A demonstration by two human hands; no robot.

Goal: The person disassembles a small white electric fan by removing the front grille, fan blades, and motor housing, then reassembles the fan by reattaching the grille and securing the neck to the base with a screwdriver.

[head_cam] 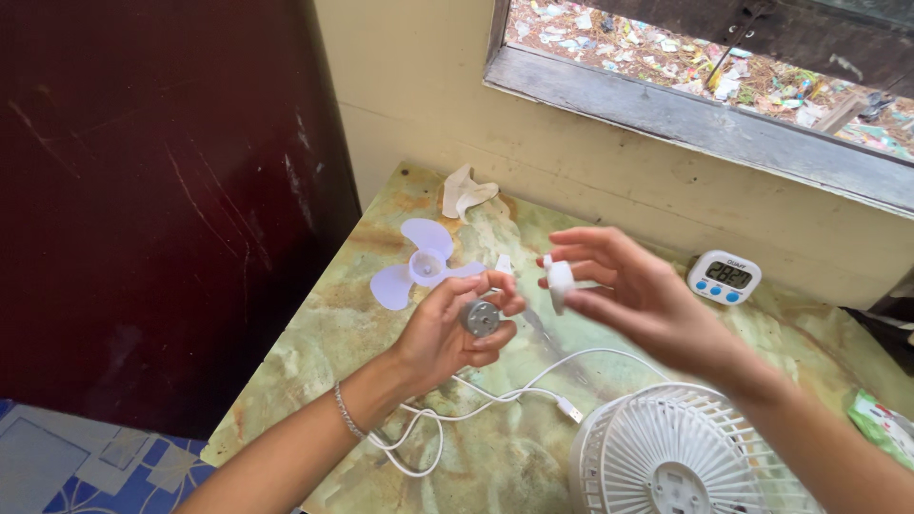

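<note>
Counter: green-and-tan marbled counter against a cream wall, under a window with a grey sill; a dark red panel stands to the left.
Left hand: fingers clenched round a small round grey motor, held above the counter; a thin bracelet sits on the wrist.
Right hand: fingers grasping a small white plastic part, just beside the motor but apart from it.
Cable: white cable lies looped on the counter below the hands.
Blade: pale three-bladed fan propeller lies behind the left hand.
Grille: white fan grille near the right forearm.
Timer: white digital timer by the wall.
Paper: crumpled white scrap at the far edge.
</note>
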